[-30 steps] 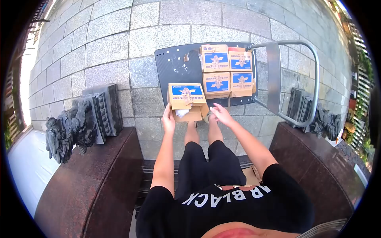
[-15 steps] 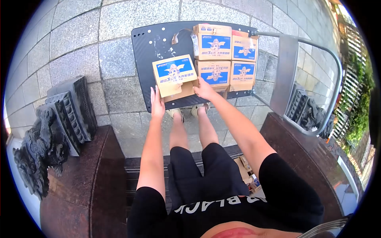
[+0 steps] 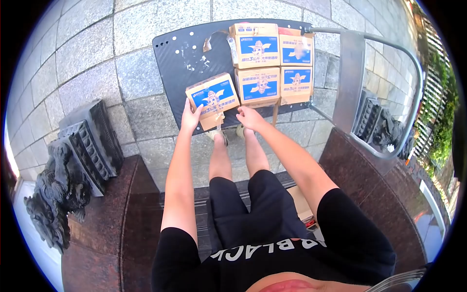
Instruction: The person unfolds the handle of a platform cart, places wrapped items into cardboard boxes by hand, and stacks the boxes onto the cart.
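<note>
A cardboard box (image 3: 212, 96) with a blue printed label sits tilted at the near left part of a black cart platform (image 3: 177, 63). My left hand (image 3: 191, 116) grips its left side, the thumb over the front face. A loose strip of clear tape (image 3: 220, 118) hangs at the box's near edge. Just right of the box's near corner is my right hand (image 3: 249, 118), its fingers curled together and apart from the box. Whether anything is between those fingers cannot be made out. Beside it stands a matching cardboard box (image 3: 259, 87) in the stacked group.
Several similar boxes (image 3: 296, 49) fill the platform's right side, by the metal cart handle (image 3: 413, 92). A torn cardboard scrap (image 3: 208, 45) lies at the back. Dark carved statues (image 3: 61, 187) on stone plinths (image 3: 99, 226) flank me. Grey paving (image 3: 141, 73) surrounds the cart.
My right hand has come off the box's right side and its fingers have curled. The box's raised near end looks lower, and my left hand has shifted up its left side.
</note>
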`<state>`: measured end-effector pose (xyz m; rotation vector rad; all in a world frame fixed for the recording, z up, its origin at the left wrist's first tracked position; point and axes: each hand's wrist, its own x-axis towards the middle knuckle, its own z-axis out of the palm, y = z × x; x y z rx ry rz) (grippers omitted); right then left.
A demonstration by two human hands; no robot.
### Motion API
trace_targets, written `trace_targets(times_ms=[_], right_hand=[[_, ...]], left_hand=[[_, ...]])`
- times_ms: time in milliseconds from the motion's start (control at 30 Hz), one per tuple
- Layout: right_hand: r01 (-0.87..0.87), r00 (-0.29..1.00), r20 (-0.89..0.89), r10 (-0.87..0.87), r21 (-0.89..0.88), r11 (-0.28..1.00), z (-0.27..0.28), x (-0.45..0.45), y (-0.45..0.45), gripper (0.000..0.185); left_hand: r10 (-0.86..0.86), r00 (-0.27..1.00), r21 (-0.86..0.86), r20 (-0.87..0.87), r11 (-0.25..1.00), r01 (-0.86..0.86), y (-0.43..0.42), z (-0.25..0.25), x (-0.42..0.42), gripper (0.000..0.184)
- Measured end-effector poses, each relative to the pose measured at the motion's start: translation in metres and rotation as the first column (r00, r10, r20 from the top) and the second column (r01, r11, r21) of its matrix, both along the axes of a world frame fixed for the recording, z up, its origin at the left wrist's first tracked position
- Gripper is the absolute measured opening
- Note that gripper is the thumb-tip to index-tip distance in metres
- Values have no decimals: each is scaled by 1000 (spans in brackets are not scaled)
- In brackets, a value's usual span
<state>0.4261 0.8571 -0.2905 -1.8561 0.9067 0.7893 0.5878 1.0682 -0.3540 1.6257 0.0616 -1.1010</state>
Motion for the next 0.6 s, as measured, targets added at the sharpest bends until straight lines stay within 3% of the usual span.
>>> trace_targets(times_ms=[33,100,133,233,333,400,467,533,600], right_hand=[[2,1000,-3,-2,-3,1000,2,-1,-3,40],[-9,1000,-25,9,-39,999,6,-5,-9,38],[-7,1000,-30,6,-41,999,7,-8,-12,38],[38,999,-10,-39,-57,998,8,-20,-20,36],[89,995,56,-86,-62,994,19,-40,-28,35],[139,985,102,-139,2,990,46,-65,-29,32],[214,971,83,-222,94,972,69,-107,-29,29],[285,959,-4,-285,53,957,104,-166,-26,30],[341,938,-69,-339,16,940,164,-227,-18,32]], left_hand=[[-2,1000,-3,-3,1000,2,-9,11,5,73],[-251,961,271,113,939,213,-23,28,10,82],[-345,900,334,267,909,250,-22,9,5,88],[-365,909,461,202,854,241,-31,-1,-8,90],[-279,944,377,174,905,198,-27,5,-14,89],[-287,951,408,115,886,218,-11,13,-24,89],[-297,951,469,85,854,225,8,39,-36,88],[-295,950,474,102,854,214,41,59,-56,84],[-332,940,474,75,841,260,78,87,-78,66]])
